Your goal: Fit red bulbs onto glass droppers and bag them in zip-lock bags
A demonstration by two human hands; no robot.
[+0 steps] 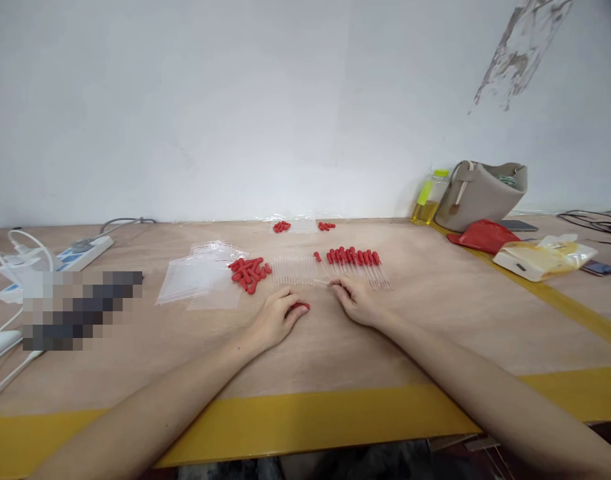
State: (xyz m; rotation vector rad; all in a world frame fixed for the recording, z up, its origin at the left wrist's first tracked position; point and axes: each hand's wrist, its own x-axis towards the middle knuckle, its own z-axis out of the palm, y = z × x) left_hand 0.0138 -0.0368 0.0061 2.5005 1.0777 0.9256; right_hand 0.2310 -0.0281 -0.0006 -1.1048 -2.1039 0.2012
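Note:
My left hand [276, 319] is closed on a red rubber dropper bulb [301, 306], whose end shows between thumb and fingers. In my right hand [358, 301], thumb and fingers pinch a thin clear dropper tube [321, 282] that points left. Beyond the hands lies a row of bare clear tubes [291, 269]. To its right, several droppers with red bulbs [354, 257] lie side by side; one more dropper [318, 257] lies apart from them. A pile of loose red bulbs [249, 272] is left of the tubes.
Clear plastic bags [198, 277] lie left of the bulbs. Two small groups of red bulbs [282, 227] rest near the wall. A power strip [88, 257] with cables is at left. A bottle [429, 200], grey bag [480, 197] and red pouch [485, 237] are at right.

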